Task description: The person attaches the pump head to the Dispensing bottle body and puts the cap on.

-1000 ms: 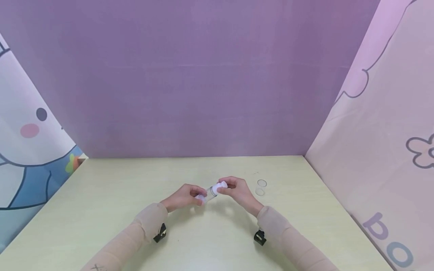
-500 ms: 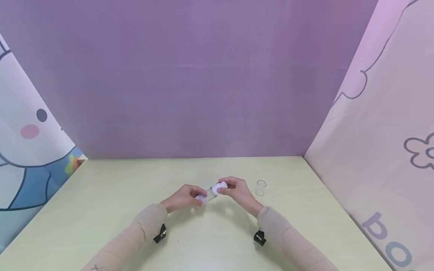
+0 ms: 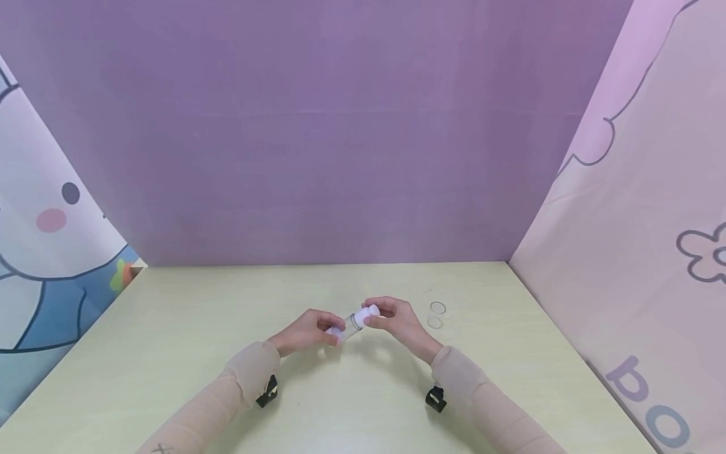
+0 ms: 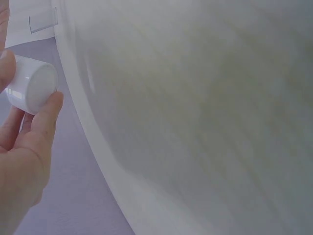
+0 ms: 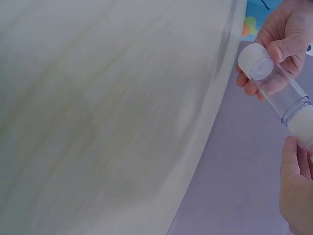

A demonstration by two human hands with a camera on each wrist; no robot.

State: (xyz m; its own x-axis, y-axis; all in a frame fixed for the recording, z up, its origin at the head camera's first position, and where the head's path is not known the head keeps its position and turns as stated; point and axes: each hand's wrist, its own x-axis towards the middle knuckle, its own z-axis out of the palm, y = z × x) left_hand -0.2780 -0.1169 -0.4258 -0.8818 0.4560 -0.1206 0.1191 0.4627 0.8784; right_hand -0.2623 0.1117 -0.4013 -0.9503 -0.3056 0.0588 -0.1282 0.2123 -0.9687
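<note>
A small clear bottle (image 3: 350, 326) with white ends is held tilted between both hands above the table. My left hand (image 3: 306, 330) grips its lower white base (image 5: 250, 59), thumb on one side and fingers on the other. At the upper end, my right hand (image 3: 400, 323) pinches the white top part (image 3: 366, 314) between thumb and fingers. In the right wrist view the clear barrel (image 5: 281, 93) shows no visible contents, with ring lines near the top part. The left wrist view shows the white base (image 4: 39, 88) close up.
A clear open cylinder, like a cap (image 3: 435, 316), lies on the pale table (image 3: 351, 403) to the right of the right hand. A purple panel (image 3: 340, 157) stands along the back edge, with printed panels (image 3: 635, 208) at both sides.
The right thumb and fingers have shifted slightly about the white top part. The left hand and the bottle stay almost where they were.
</note>
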